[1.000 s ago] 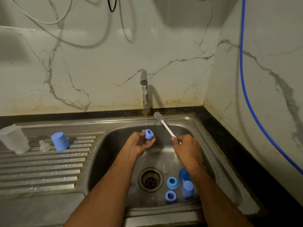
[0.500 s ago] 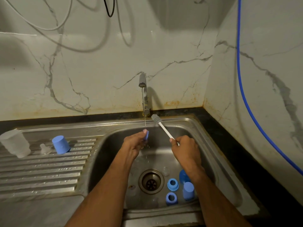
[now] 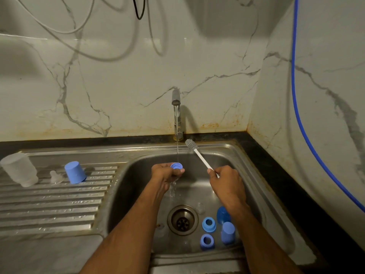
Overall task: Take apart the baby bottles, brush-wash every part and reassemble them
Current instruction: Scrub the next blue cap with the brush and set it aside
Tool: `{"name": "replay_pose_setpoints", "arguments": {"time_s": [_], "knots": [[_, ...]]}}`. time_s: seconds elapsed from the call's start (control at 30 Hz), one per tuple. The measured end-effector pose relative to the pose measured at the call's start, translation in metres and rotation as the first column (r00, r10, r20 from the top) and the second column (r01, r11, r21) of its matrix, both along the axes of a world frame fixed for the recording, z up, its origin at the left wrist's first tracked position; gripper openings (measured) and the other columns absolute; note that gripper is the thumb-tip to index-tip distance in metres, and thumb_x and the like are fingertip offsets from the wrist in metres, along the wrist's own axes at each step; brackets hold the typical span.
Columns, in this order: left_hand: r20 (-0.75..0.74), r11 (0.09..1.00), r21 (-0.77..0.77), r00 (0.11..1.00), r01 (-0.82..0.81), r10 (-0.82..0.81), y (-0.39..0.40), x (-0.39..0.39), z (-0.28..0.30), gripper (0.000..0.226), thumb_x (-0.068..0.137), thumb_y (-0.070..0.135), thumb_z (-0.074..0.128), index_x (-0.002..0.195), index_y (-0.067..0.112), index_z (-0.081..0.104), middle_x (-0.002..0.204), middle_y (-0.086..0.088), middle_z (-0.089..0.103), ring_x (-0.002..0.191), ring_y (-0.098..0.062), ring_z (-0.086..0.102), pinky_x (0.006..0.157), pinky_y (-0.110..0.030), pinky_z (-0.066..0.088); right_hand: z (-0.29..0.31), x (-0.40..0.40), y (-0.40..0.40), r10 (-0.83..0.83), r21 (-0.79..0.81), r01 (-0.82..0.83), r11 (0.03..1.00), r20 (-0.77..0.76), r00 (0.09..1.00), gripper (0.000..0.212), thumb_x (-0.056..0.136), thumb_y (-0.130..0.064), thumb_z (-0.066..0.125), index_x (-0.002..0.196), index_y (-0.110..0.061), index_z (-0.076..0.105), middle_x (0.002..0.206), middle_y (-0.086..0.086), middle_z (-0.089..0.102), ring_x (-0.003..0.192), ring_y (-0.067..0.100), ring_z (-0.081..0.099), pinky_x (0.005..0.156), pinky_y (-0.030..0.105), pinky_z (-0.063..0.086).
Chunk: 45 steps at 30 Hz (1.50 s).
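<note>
Left grip pinches a blue ring under water; right grip clasps the brush; sink holds two collars and two caps.

White marble-look walls with grey veins meet at a corner on the far right, rust-stained along the base. A black tabletop edges a steel sink with a ribbed drainboard — left of the basin. Grey cables loop overhead; a blue cord — perhaps a hose — hangs right. Light is dim.
</note>
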<state>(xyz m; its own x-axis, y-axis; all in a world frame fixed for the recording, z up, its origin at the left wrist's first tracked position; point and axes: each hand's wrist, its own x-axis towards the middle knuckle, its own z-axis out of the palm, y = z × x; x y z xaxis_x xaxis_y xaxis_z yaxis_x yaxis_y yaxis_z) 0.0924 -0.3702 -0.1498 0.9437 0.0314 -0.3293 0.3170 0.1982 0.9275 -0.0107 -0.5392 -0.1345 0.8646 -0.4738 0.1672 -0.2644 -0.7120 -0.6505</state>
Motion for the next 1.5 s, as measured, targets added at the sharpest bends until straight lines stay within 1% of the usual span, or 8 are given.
{"name": "replay_pose_setpoints", "arguments": {"time_s": [0.23,0.5,0.67,0.8,0.9,1.07,1.17,1.5], "knots": [[0.026,0.999,-0.047,1.000,-0.004,0.005,-0.006,-0.003,0.004,0.041,0.067,-0.016,0.083,0.105,-0.010,0.069,0.082,-0.016,0.072,0.067,-0.020,0.071,0.054,-0.024,0.060,0.000,0.001,0.004,0.001,-0.012,-0.002,1.000,-0.005,1.000,0.030,0.103,-0.041,0.055,0.090,-0.017,0.068,0.070,-0.004,0.060,0.060,0.007,0.056,0.052,0.018,0.035],[0.008,1.000,0.005,1.000,0.020,-0.020,-0.003,-0.003,0.002,0.046,0.063,-0.012,0.086,0.105,-0.003,0.070,0.085,-0.011,0.072,0.075,-0.020,0.072,0.056,-0.023,0.058,0.001,-0.002,-0.001,-0.001,-0.006,0.001,1.000,-0.002,1.000,0.029,0.103,-0.041,0.056,0.088,-0.018,0.067,0.068,-0.004,0.059,0.058,0.006,0.056,0.051,0.018,0.036],[0.045,0.998,-0.029,0.998,-0.052,0.053,-0.002,0.000,-0.002,0.046,0.064,-0.012,0.086,0.105,-0.002,0.070,0.084,-0.010,0.072,0.077,-0.021,0.072,0.065,-0.026,0.061,0.000,-0.003,0.005,0.008,0.017,-0.008,1.000,0.000,1.000,0.028,0.103,-0.041,0.056,0.090,-0.019,0.067,0.071,-0.004,0.062,0.062,0.007,0.060,0.053,0.018,0.040],[0.064,0.981,-0.053,0.980,-0.185,0.189,0.000,0.012,-0.004,0.040,0.063,-0.008,0.087,0.095,0.008,0.069,0.096,-0.014,0.072,0.093,-0.030,0.072,0.086,-0.040,0.060,0.003,-0.002,0.006,0.008,-0.017,-0.008,1.000,-0.004,1.000,0.027,0.103,-0.042,0.055,0.090,-0.021,0.066,0.071,-0.005,0.062,0.061,0.007,0.060,0.053,0.017,0.040],[0.036,0.973,-0.088,0.976,-0.213,0.217,-0.005,0.015,-0.001,0.041,0.063,-0.007,0.087,0.098,0.004,0.069,0.098,-0.016,0.073,0.094,-0.031,0.072,0.086,-0.041,0.060,0.004,-0.001,0.002,-0.001,-0.032,0.001,0.999,0.000,1.000,0.028,0.103,-0.042,0.055,0.089,-0.020,0.066,0.070,-0.005,0.061,0.060,0.007,0.058,0.052,0.017,0.039],[0.028,0.998,-0.036,0.998,-0.056,0.057,-0.021,0.005,-0.001,0.041,0.068,-0.006,0.087,0.106,-0.004,0.069,0.083,-0.011,0.071,0.075,-0.021,0.070,0.059,-0.023,0.058,0.002,-0.002,0.001,-0.012,-0.041,0.011,0.999,-0.025,1.000,0.030,0.103,-0.042,0.054,0.090,-0.019,0.066,0.070,-0.005,0.059,0.058,0.006,0.055,0.051,0.017,0.034],[0.050,0.999,0.020,0.998,-0.035,0.034,-0.020,0.001,-0.002,0.038,0.071,-0.004,0.086,0.105,-0.003,0.069,0.082,-0.010,0.071,0.071,-0.016,0.069,0.053,-0.017,0.057,0.002,-0.001,0.003,-0.004,-0.042,0.002,0.999,-0.032,0.999,0.029,0.103,-0.042,0.054,0.089,-0.019,0.066,0.070,-0.005,0.060,0.060,0.006,0.056,0.051,0.017,0.035],[0.100,0.949,0.298,0.992,-0.106,0.079,-0.013,-0.005,-0.004,0.024,0.077,0.005,0.084,0.082,0.013,0.062,0.087,-0.010,0.069,0.089,-0.025,0.072,0.081,-0.035,0.061,-0.006,-0.020,-0.003,0.047,-0.096,-0.064,0.993,-0.171,0.984,0.026,0.101,-0.042,0.058,0.082,-0.024,0.060,0.072,-0.006,0.062,0.062,0.005,0.060,0.055,0.018,0.044]]}}
